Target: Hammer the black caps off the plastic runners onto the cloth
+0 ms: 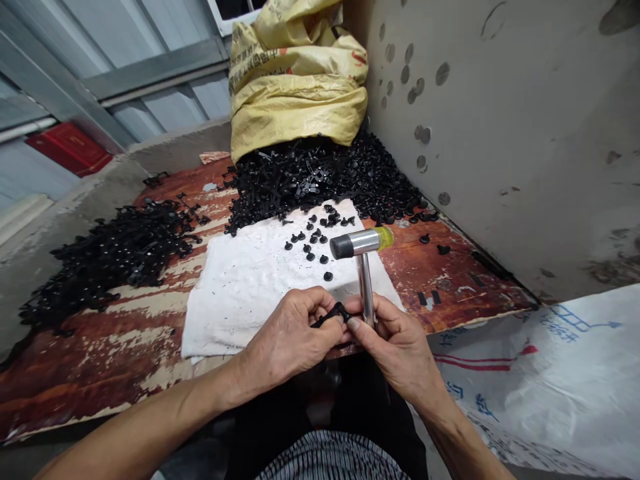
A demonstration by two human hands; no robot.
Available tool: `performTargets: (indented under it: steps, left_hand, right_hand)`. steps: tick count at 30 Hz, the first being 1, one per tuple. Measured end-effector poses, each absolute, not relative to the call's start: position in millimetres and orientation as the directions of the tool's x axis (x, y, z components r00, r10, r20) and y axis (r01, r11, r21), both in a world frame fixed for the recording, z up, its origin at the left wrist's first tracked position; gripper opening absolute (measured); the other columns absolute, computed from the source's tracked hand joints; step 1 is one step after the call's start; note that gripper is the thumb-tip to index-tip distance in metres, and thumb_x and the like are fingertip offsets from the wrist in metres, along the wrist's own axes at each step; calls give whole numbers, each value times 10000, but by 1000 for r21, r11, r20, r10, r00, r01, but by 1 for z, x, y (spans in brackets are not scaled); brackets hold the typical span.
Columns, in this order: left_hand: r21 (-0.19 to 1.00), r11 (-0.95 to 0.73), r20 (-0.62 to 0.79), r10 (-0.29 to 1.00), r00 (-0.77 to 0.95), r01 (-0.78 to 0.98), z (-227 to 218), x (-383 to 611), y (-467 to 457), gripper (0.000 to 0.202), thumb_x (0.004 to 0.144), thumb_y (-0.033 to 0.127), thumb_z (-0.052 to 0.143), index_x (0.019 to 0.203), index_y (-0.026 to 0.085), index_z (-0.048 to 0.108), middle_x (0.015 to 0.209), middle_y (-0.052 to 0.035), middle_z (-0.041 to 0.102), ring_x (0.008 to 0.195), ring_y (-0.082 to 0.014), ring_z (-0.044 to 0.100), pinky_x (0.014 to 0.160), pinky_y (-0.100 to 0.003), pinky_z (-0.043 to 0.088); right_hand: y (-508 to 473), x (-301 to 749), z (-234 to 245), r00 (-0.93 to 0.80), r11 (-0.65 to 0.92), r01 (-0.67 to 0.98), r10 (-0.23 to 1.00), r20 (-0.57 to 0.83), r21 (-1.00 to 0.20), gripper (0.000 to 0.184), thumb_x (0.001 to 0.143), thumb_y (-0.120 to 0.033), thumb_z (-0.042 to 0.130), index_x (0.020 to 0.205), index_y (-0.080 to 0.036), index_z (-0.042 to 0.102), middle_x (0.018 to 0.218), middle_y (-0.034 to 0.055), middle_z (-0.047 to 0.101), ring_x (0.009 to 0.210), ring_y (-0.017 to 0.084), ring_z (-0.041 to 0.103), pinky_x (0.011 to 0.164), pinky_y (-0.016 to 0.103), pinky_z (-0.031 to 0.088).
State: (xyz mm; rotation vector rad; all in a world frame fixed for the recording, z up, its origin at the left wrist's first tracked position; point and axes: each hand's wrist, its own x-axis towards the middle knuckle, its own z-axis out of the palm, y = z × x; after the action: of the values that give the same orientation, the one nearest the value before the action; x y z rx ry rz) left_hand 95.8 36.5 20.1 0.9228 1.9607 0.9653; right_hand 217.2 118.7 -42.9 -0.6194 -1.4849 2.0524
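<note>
Between the fingertips of my left hand (pixel 295 327) is a small black plastic part (pixel 327 315), bent in shape. My right hand (pixel 400 340) is closed round the metal handle of a mallet (pixel 363 243), which stands upright with its head above my fingers. One mallet face is black, the other yellow. Thumb and fingertips of my right hand also meet the black part, so both hands touch it. Just beyond them, several small black round pieces with stems (pixel 310 256) lie scattered on a white cloth (pixel 240 287).
A large heap of black parts (pixel 300 173) spills from a yellow woven sack (pixel 300 100) at the back. Another pile of black parts (pixel 125 250) lies on the left of the worn red-brown board (pixel 165 333). A stained wall (pixel 480 133) and white sack (pixel 565 380) flank the right side.
</note>
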Motion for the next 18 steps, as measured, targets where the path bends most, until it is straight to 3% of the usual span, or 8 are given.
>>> performTargets:
  steps: [10,18]
  left_hand:
    - [848,492,-357,806,-472,200,24,99,40,170,670,286,574,590,158,497,544,58,466,485,-52,423,452,-170,360]
    - [815,564,-476,781,-405,132,21,93,42,89,649,246,548,623,168,515,588,9,600,523,-95,518,502,-213,407]
  right_hand:
    - [119,216,-41,-755,-240,-155,654,-42,-958,111,769,-284,679,841,-213,635,679,-23,677,589,138,677,583,252,577]
    - [120,216,-41,-783,-166,-194,620,51,-967,48,790,-189,616,834,-208,619,645,-30,653,583,122,658,586,238,563]
